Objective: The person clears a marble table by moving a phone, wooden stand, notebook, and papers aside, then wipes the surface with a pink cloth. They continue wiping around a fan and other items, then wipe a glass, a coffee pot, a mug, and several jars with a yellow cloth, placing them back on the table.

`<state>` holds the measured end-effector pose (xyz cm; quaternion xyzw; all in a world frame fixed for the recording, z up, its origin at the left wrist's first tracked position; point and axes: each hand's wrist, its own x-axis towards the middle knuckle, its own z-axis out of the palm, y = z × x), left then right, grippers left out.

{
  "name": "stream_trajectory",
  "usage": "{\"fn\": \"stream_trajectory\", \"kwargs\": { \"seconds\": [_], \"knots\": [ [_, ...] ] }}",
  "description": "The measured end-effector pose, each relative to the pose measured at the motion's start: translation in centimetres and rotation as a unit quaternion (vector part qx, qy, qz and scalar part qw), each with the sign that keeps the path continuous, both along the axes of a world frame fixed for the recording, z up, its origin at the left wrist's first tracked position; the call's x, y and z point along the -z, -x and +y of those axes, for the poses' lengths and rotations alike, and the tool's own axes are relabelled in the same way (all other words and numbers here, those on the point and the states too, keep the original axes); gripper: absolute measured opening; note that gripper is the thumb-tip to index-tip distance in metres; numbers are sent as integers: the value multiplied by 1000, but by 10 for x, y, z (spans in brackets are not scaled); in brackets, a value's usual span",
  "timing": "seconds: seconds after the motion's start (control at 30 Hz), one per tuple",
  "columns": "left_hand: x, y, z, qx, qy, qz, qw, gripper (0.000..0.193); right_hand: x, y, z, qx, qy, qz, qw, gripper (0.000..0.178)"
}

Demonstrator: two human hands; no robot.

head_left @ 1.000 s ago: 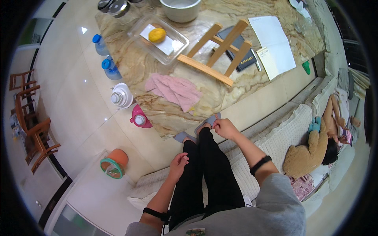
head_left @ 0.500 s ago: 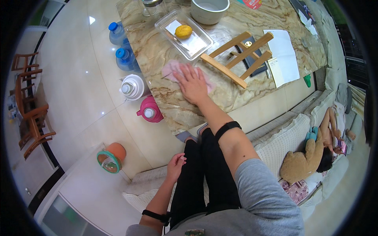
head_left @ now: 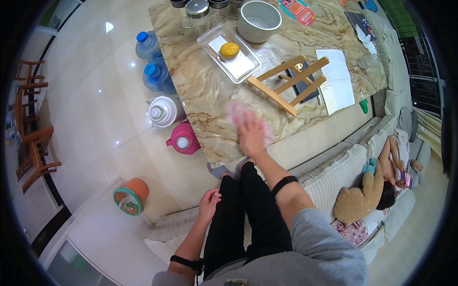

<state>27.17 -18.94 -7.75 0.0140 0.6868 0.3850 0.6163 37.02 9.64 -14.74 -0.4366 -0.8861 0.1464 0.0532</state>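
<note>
My right hand (head_left: 251, 132) lies flat with fingers stretched out on a pink cloth (head_left: 233, 110), pressing it against the marble-patterned table (head_left: 205, 128) near its front edge. Motion blurs the hand and the cloth a little; the cloth shows beyond the fingertips and on the right side of the hand. My left hand (head_left: 209, 202) hangs beside my left thigh, off the table, its fingers loosely curled together with nothing visible in them. To the right of the cloth stands a wooden rack (head_left: 281, 90). A clear tray (head_left: 243, 74) with a lemon (head_left: 229, 50) sits farther back.
Behind the tray are a grey-white pot (head_left: 253, 35) and glass jars (head_left: 198, 16). Papers (head_left: 338, 81) and a dark notebook (head_left: 305, 88) lie by the rack. Water bottles (head_left: 156, 76) and a pink jug (head_left: 183, 139) stand left of the table. A person (head_left: 389, 162) lies on the sofa.
My right hand has slid the pink cloth to the right and toward me across the tabletop. The whole view has shifted slightly. My left hand stays beside my thigh.
</note>
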Motion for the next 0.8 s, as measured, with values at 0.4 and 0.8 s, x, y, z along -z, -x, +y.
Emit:
{"fn": "stream_trajectory", "kwargs": {
  "seconds": [0.4,0.8],
  "knots": [
    [-36,19,84,52,-35,50,997,27,-32,-68,-10,-257,180,57,948,48],
    [-49,-66,299,14,-75,137,988,44,-66,-204,118,-72,298,114,945,37]
  ]
}}
